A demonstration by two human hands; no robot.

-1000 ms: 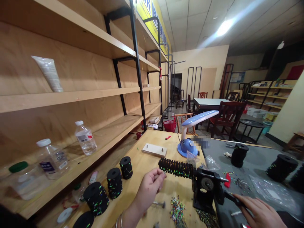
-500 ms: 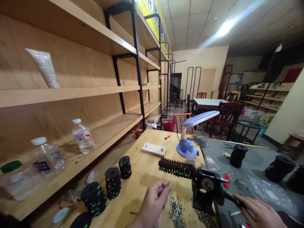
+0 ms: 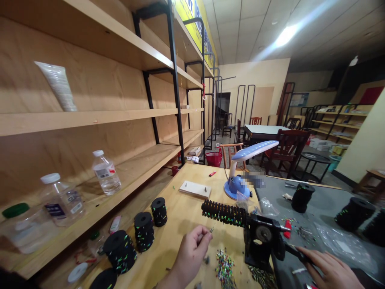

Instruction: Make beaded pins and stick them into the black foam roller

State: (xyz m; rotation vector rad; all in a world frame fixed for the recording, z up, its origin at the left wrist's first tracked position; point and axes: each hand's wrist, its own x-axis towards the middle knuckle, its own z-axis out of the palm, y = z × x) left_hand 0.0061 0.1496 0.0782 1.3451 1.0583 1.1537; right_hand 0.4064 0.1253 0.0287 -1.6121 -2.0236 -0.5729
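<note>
My left hand (image 3: 191, 253) hovers over the wooden table (image 3: 183, 208) with its fingertips pinched on a small pin-like piece, just below the black studded roller (image 3: 224, 213). That roller sticks out to the left from a black clamp-like machine (image 3: 262, 241). My right hand (image 3: 326, 269) rests at the lower right with its fingers on the machine's black handle (image 3: 293, 251). A heap of small coloured beads (image 3: 224, 265) lies beside my left hand.
Several black spools (image 3: 143, 225) flecked with colour stand on the table's left, more (image 3: 355, 212) on the grey mat at right. A blue desk lamp (image 3: 240, 176) and a small wooden board (image 3: 195, 188) sit behind. Plastic bottles (image 3: 105, 172) rest on the left shelving.
My left hand dropped from the roller's tip toward the bead heap, then rose slightly with a small piece pinched in its fingertips. My right hand stayed on the handle.
</note>
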